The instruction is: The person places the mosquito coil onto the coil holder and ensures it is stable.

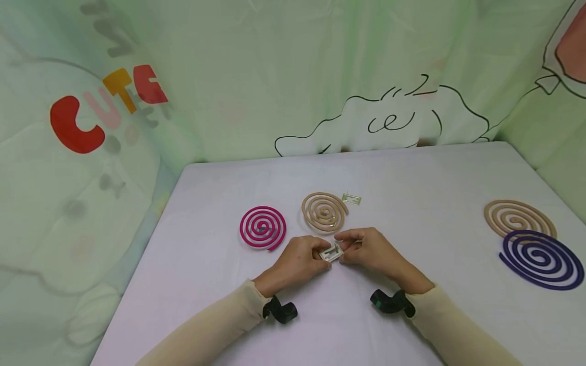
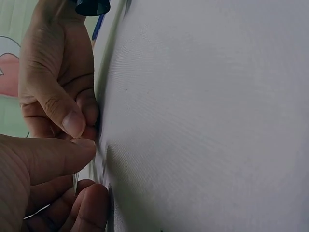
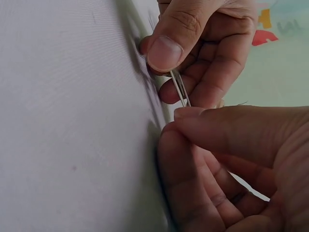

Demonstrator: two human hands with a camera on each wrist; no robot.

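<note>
Left hand [image 1: 299, 256] and right hand [image 1: 370, 251] both pinch metal coil stand [image 1: 333, 253] | stand: at 6 o'clock from middle tan mosquito coil [image 1: 324, 213] | risk: uneven finger pressure may bend the thin metal

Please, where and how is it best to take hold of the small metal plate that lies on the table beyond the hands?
Probably pinch the metal plate by its right short edge, coming from the right. It lies flat, with bare tabletop beside that edge, while a tan coil sits close on its left.
</note>
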